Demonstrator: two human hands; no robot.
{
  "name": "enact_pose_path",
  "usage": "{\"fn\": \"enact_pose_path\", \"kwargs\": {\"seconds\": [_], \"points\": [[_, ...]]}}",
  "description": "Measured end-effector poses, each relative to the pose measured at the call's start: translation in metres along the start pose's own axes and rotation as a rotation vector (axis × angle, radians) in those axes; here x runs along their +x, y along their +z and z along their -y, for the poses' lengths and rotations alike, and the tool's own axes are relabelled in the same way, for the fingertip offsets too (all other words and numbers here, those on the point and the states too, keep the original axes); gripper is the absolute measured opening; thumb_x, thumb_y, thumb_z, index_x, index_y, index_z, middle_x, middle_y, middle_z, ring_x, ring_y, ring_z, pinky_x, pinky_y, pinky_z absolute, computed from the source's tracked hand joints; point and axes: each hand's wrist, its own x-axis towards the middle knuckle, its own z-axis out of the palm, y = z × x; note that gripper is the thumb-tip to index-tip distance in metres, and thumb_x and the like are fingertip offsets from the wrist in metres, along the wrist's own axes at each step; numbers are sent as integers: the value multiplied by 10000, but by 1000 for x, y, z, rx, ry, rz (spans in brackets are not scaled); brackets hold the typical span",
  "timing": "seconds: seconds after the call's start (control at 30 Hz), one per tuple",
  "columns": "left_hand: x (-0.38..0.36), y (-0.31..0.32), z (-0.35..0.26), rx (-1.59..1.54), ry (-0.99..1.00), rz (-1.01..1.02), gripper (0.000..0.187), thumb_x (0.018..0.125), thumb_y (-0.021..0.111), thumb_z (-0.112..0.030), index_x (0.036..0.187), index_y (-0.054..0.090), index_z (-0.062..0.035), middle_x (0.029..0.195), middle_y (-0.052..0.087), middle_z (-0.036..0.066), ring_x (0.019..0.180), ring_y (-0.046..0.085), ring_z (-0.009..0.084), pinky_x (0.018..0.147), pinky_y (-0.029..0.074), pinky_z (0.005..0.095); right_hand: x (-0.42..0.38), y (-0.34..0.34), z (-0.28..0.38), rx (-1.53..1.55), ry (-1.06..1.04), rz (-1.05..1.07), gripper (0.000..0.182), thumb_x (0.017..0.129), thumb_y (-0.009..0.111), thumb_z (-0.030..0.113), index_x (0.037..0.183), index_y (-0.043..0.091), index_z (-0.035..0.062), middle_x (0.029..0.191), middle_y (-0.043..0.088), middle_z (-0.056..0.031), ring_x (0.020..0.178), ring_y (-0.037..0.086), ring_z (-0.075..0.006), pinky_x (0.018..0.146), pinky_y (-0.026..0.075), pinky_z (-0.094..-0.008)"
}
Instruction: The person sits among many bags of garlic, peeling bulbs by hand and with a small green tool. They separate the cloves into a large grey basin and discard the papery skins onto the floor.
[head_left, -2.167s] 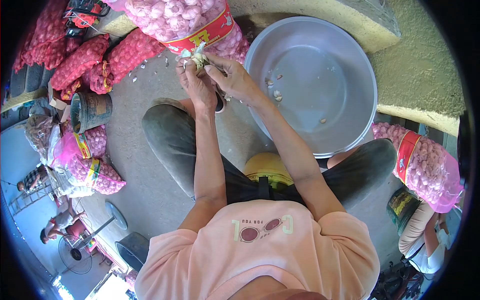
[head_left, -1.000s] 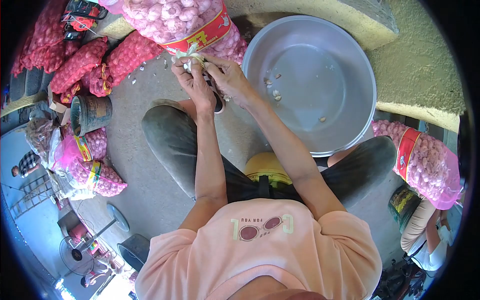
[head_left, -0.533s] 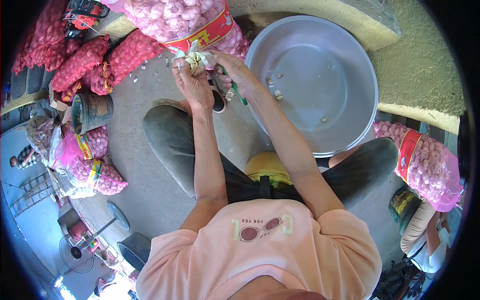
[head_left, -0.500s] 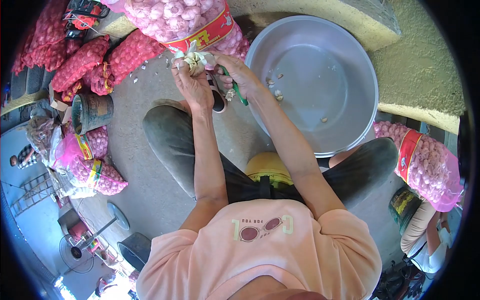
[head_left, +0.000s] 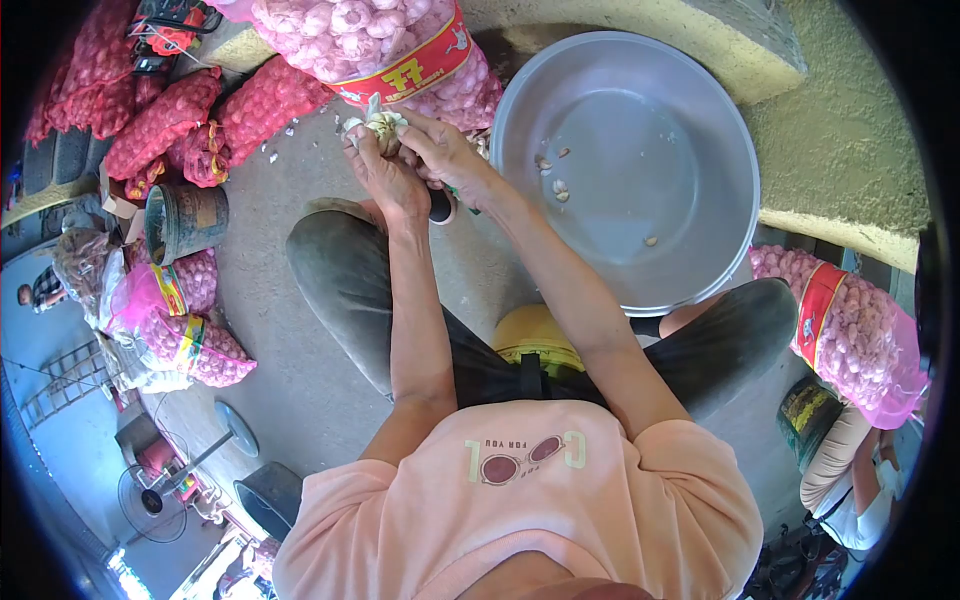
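Observation:
A garlic bulb with its white skin peeling away is gripped in my left hand, in front of the full mesh sack. My right hand touches the bulb from the right with its fingertips. Under that palm, only a bit of a green handle shows; the rest of this tool is hidden. To the right stands a large grey basin with several loose garlic cloves on its bottom.
A pink sack of garlic stands just beyond my hands. Red mesh sacks and a dark bucket are at the left. Another garlic sack and a seated person are at the right.
My right hand has turned and closed in on the bulb, so the green handle that showed fully is now mostly covered. My left hand still holds the bulb, slightly lower.

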Motion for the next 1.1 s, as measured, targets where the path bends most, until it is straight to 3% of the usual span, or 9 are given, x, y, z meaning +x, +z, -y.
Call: {"fn": "enact_pose_path", "kwargs": {"seconds": [0.3, 0.47, 0.7, 0.8, 0.87, 0.9, 0.97, 1.0, 1.1], "points": [[10, -7, 13, -10, 30, 63, 85, 926, 519, -121, 949, 444, -90, 823, 558, 28, 682, 550, 95, 599, 465, 247, 7, -9, -13, 14, -74, -127, 381, 945, 492, 218, 1305, 523, 97, 657, 457, 67, 533, 379, -11, 428, 311, -178], [6, -4, 8, -65, 73, 8, 132, 906, 547, -55, 980, 439, -71, 915, 574, 78, 789, 607, 157, 669, 523, 275, 9, -19, -20, 246, 123, -172, 334, 952, 492, 239, 1254, 567, 116, 663, 450, 71, 465, 349, -3, 382, 271, -178], [9, -7, 11, -126, 28, -37, 230, 932, 486, -130, 1140, 450, -37, 1027, 579, 129, 904, 614, 197, 766, 542, 283, 18, -26, -26, 335, 238, -145, 340, 954, 491, 264, 1258, 558, 127, 677, 431, 74, 457, 341, -2, 378, 262, -170], [9, -7, 10, -111, 10, -59, 254, 957, 445, -175, 1165, 437, -30, 1053, 569, 124, 946, 595, 200, 812, 524, 306, 16, -24, -20, 110, 189, -103, 333, 945, 498, 238, 1238, 567, 96, 715, 497, 48, 497, 394, -13, 413, 311, -183], [13, -12, 12, -73, 12, -48, 259, 967, 426, -194, 1167, 429, -29, 1063, 563, 121, 961, 584, 199, 832, 514, 320, 9, -16, -13, -242, -33, -155, 318, 938, 482, 208, 1194, 560, 36, 798, 576, -8, 626, 502, -51, 536, 415, -220], [17, -18, 15, -83, 6, -11, 256, 972, 425, -195, 1175, 421, -39, 1069, 557, 115, 966, 578, 201, 836, 507, 334, 5, -12, -13, -242, -33, -156, 318, 938, 482, 208, 1194, 560, 36, 798, 576, -8, 626, 502, -51, 536, 415, -220], [20, -28, 23, -96, -1, 27, 254, 976, 423, -197, 1183, 414, -49, 1075, 551, 109, 970, 571, 203, 840, 501, 347, 1, -3, -14, -342, -283, -155, 313, 920, 486, 200, 1126, 543, -29, 852, 609, -68, 773, 542, -94, 696, 454, -268], [15, -24, 20, -120, -4, 63, 243, 972, 446, -175, 1184, 411, -60, 1085, 552, 109, 963, 574, 193, 825, 504, 334, 6, -3, -24, -322, -336, -120, 315, 901, 507, 222, 1060, 551, -46, 868, 627, -123, 843, 595, -159, 770, 462, -315], [5, -9, 9, -143, -15, 64, 212, 975, 452, -137, 1176, 419, -79, 1094, 556, 99, 962, 577, 178, 818, 502, 312, 9, -1, -24, -410, -353, -178, 330, 872, 533, 232, 1061, 559, -38, 890, 640, -181, 863, 637, -231, 772, 472, -344]]}}
